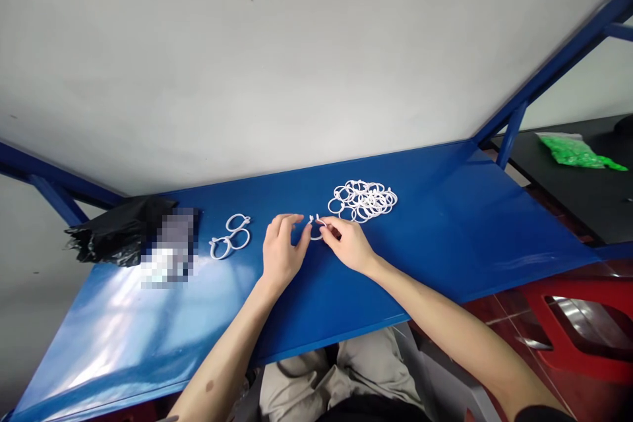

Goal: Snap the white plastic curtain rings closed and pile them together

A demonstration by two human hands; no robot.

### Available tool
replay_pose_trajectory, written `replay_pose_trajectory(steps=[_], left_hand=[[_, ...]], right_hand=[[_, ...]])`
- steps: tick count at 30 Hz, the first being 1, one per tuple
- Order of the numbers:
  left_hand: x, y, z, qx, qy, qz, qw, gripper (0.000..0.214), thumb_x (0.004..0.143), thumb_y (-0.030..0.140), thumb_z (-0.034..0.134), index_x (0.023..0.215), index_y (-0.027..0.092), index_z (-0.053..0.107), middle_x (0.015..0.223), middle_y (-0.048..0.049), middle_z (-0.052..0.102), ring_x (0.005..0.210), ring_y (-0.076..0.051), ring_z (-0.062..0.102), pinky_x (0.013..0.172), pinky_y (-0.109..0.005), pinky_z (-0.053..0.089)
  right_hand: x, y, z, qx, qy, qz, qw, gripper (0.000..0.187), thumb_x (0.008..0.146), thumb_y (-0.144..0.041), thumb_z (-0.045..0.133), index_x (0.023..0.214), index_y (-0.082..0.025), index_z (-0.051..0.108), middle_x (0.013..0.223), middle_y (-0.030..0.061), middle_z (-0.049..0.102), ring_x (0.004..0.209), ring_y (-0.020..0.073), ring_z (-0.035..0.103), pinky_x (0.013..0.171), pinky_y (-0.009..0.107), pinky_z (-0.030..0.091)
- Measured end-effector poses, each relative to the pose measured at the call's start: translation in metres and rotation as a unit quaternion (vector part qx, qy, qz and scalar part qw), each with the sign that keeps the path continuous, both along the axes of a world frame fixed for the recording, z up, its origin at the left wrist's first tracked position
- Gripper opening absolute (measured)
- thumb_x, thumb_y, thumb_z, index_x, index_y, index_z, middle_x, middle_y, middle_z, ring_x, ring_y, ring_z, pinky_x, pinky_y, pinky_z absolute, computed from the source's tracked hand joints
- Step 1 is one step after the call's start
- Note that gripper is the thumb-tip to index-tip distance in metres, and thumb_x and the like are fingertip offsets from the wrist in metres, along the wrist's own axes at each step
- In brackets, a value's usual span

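Observation:
An opened white plastic ring [315, 238] stands over the blue table between my hands, its two ends parted at the top. My right hand [347, 242] pinches the right side of it between thumb and fingers. At its left side is my left hand [283, 247], index finger and thumb apart. The thumb is close against the ring; whether it touches I cannot tell. Just beyond my right hand lies a loose pile of similar white rings [368, 200]. To the left of my left hand, several white rings [230, 237] lie joined in a short chain.
A black plastic bag [119, 227] lies at the table's left, beside a blurred-out object [173, 244]. The blue table [445, 211] meets a pale wall [297, 79] behind. Blue frame bars [544, 79] rise at both sides. A green packet [573, 150] and red chair [539, 316] are at right.

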State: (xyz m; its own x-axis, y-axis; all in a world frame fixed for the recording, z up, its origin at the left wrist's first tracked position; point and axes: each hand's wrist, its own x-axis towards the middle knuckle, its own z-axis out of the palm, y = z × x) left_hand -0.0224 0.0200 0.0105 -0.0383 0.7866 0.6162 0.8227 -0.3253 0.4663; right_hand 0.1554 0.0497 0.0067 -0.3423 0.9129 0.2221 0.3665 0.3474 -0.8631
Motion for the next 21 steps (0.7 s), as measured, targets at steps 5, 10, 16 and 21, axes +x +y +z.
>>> replay_pose_trajectory(steps=[5, 10, 16, 21], left_hand=[[-0.0020, -0.0002, 0.0004, -0.076, 0.003, -0.027, 0.997, 0.014, 0.097, 0.027, 0.058, 0.108, 0.022, 0.066, 0.086, -0.0003, 0.075, 0.070, -0.015, 0.066, 0.073, -0.029, 0.049], [-0.0009, -0.0020, 0.0002, -0.110, 0.013, -0.048, 0.993, 0.019, 0.098, 0.029, 0.055, 0.111, 0.022, 0.065, 0.087, -0.0014, 0.076, 0.071, -0.016, 0.067, 0.073, -0.030, 0.050], [-0.0007, -0.0033, -0.0034, -0.122, 0.046, -0.064, 0.989, 0.022, 0.101, 0.029, 0.050, 0.118, 0.022, 0.061, 0.088, -0.0019, 0.076, 0.072, -0.017, 0.068, 0.069, -0.028, 0.049], [-0.0008, -0.0037, -0.0067, -0.097, 0.091, -0.076, 0.988, 0.024, 0.104, 0.028, 0.044, 0.117, 0.021, 0.062, 0.099, -0.0056, 0.077, 0.074, -0.017, 0.069, 0.071, -0.029, 0.049]], right_hand=[[0.0000, -0.0037, -0.0015, 0.059, -0.020, -0.002, 0.998, 0.030, 0.099, -0.026, 0.054, 0.123, -0.020, 0.070, 0.092, 0.0061, 0.076, 0.070, 0.0159, 0.067, 0.068, 0.029, 0.054], [0.0025, -0.0064, -0.0010, 0.068, -0.032, -0.004, 0.997, 0.031, 0.099, -0.026, 0.053, 0.126, -0.021, 0.069, 0.095, 0.0062, 0.076, 0.072, 0.0170, 0.069, 0.070, 0.031, 0.057], [0.0043, -0.0066, -0.0033, 0.103, -0.078, -0.007, 0.992, 0.031, 0.101, -0.025, 0.051, 0.126, -0.023, 0.069, 0.090, 0.0050, 0.073, 0.073, 0.0168, 0.067, 0.070, 0.029, 0.056], [0.0031, -0.0090, -0.0049, 0.163, -0.163, 0.002, 0.973, 0.033, 0.105, -0.023, 0.044, 0.127, -0.018, 0.068, 0.086, 0.0065, 0.068, 0.075, 0.0177, 0.065, 0.068, 0.028, 0.052]])
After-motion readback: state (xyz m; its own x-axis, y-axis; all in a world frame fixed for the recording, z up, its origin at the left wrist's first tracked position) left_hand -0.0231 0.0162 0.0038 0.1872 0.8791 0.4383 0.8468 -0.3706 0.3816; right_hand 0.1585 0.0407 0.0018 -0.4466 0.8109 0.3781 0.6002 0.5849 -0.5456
